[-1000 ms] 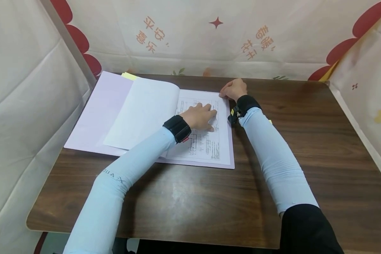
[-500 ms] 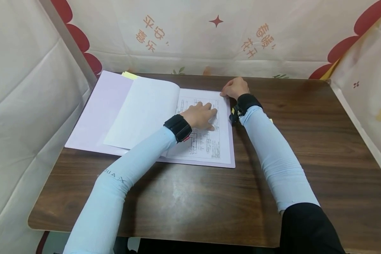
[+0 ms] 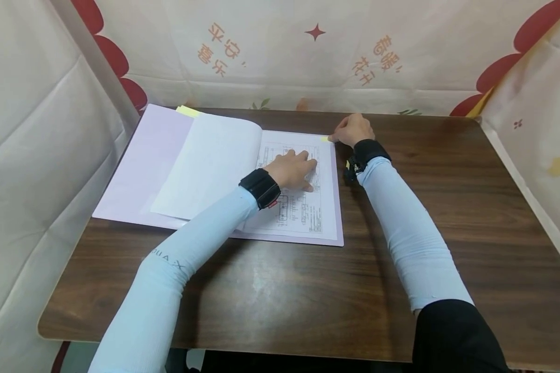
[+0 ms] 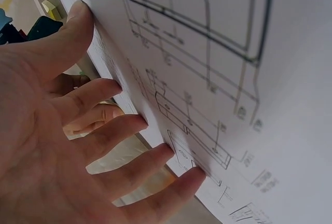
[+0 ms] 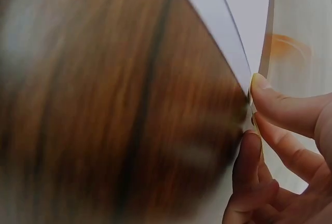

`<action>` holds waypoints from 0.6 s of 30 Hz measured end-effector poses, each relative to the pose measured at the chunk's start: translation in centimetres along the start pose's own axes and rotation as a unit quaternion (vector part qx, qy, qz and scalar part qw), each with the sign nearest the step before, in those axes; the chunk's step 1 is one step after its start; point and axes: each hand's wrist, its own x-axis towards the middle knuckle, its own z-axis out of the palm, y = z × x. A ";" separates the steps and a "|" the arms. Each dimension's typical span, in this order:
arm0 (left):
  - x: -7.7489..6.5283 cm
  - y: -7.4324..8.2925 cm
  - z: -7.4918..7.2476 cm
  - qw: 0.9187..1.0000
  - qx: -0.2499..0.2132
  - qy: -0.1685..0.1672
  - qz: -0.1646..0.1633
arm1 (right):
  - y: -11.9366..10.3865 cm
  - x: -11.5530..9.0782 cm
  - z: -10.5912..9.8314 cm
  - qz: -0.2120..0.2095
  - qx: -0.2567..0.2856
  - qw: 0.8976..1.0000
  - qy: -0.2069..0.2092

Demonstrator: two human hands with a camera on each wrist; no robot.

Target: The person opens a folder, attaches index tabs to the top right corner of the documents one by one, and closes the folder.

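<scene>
A lilac folder lies open on the table, with a blank white sheet turned to its left side. The right side holds a page printed with line drawings. My left hand rests on that page, fingers spread; in the left wrist view its fingertips touch the paper. At the page's far right corner sits a yellow sticky note. My right hand pinches the note's edge between thumb and fingers, seen at the paper's corner in the right wrist view. Most of the note is hidden by the fingers.
Another yellow sticky note juts out at the top of the turned sheet. The brown wooden table extends right of the folder and toward the body. White printed curtains hang behind and on both sides.
My right hand has shifted slightly right along the page corner, and yellow from the sticky note now shows there. The left hand stays in place on the page.
</scene>
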 end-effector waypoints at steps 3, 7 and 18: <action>0.0 0.1 -0.1 1.000 0.004 0.003 0.000 | 0.5 0.4 -0.4 0.003 -0.012 1.000 0.002; 0.1 0.2 0.0 1.000 -0.003 0.005 0.005 | 1.0 0.3 -1.1 -0.005 -0.037 0.999 0.012; -0.2 -0.1 0.4 0.999 -0.022 0.018 0.026 | 3.0 -1.9 -4.3 -0.077 -0.045 0.995 0.044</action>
